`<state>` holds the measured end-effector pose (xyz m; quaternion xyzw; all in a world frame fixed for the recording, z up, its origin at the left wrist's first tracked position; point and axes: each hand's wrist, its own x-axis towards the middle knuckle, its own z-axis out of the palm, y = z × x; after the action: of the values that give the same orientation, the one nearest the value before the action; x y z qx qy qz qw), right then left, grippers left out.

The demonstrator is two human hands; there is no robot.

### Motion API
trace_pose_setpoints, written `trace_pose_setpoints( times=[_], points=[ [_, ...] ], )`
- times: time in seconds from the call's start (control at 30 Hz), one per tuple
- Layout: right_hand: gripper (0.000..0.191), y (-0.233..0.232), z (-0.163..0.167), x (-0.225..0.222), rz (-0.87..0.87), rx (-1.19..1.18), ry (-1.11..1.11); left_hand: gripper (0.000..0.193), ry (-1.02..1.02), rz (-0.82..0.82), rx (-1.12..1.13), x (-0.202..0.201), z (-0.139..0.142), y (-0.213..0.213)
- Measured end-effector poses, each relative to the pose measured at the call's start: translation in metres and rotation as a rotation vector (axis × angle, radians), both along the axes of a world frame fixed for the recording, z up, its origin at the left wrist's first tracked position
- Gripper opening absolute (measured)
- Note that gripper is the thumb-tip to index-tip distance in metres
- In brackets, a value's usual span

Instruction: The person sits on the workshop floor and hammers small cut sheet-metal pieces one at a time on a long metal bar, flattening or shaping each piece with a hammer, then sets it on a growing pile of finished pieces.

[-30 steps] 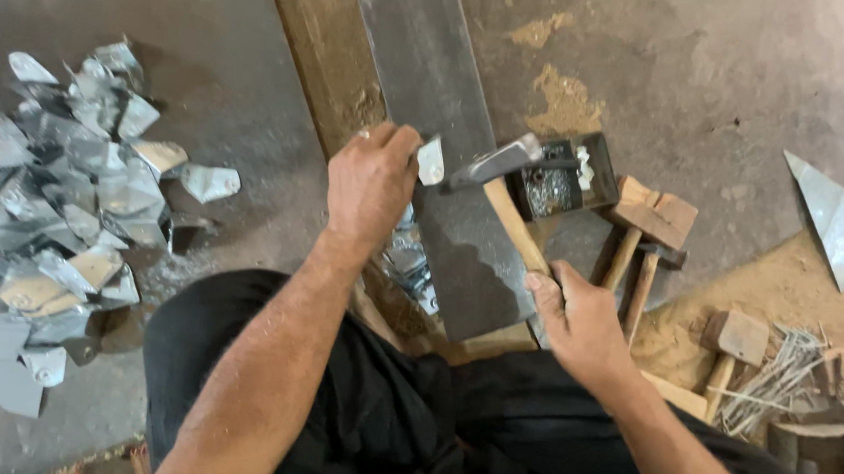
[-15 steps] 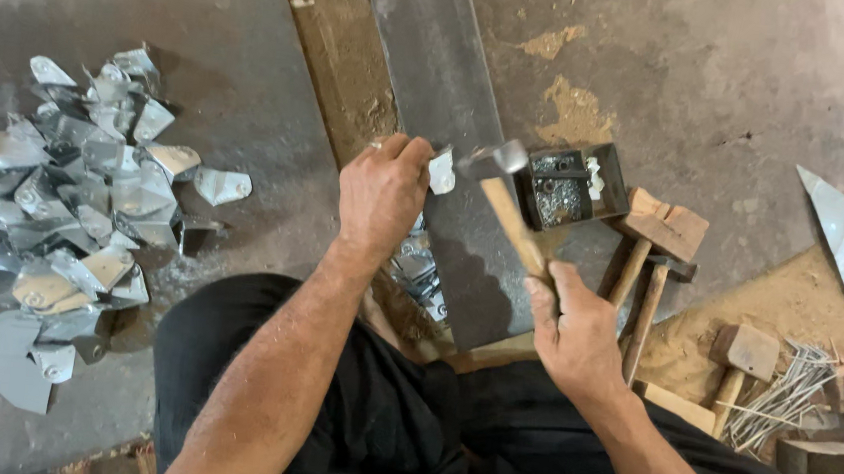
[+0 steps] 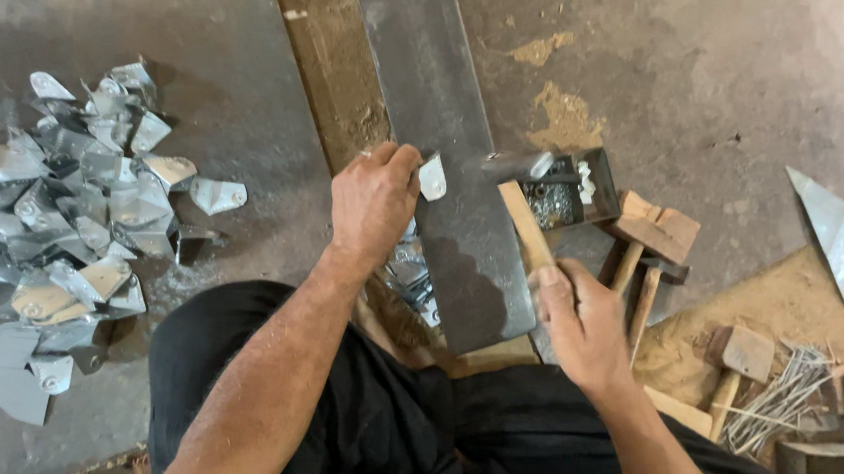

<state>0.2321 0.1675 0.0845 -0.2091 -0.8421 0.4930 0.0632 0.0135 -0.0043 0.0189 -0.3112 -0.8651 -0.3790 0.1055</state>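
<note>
My left hand point(image 3: 372, 203) pinches a small bent sheet-metal piece point(image 3: 433, 178) against a long dark steel bar point(image 3: 433, 97) that lies on a wooden beam point(image 3: 321, 59). My right hand point(image 3: 581, 320) grips the wooden handle of a hammer point(image 3: 521, 190); its steel head hangs just right of the metal piece, over the bar's edge. More small metal pieces point(image 3: 409, 271) lie under the bar by my left wrist.
A heap of cut sheet-metal pieces point(image 3: 73, 210) covers the floor at left. Right of the bar sit a small metal box of rivets point(image 3: 561, 193), two wooden mallets point(image 3: 647, 245), another mallet point(image 3: 739, 357), a bundle of wires point(image 3: 781, 396) and a triangular metal sheet point(image 3: 843, 245).
The hammer head has swung from over the bar out to the right, then back near the metal piece. My left hand keeps holding the piece on the bar.
</note>
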Motion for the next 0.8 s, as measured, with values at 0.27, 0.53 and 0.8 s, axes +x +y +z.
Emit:
trace_pose_setpoints(
  times=[0.27,0.53,0.8],
  points=[
    [0.021,-0.02,-0.012,-0.01,-0.017,0.164,0.275,0.012,-0.016,-0.037,-0.019,0.0,-0.002,-0.001],
    [0.036,-0.005,-0.02,0.028,-0.099,-0.413,-0.581,0.03,0.079,0.477,-0.642,-0.045,0.004,-0.066],
    [0.022,0.028,-0.016,0.067,-0.198,-0.205,-0.17,0.027,-0.548,0.127,-0.622,-0.031,-0.027,-0.014]
  ],
)
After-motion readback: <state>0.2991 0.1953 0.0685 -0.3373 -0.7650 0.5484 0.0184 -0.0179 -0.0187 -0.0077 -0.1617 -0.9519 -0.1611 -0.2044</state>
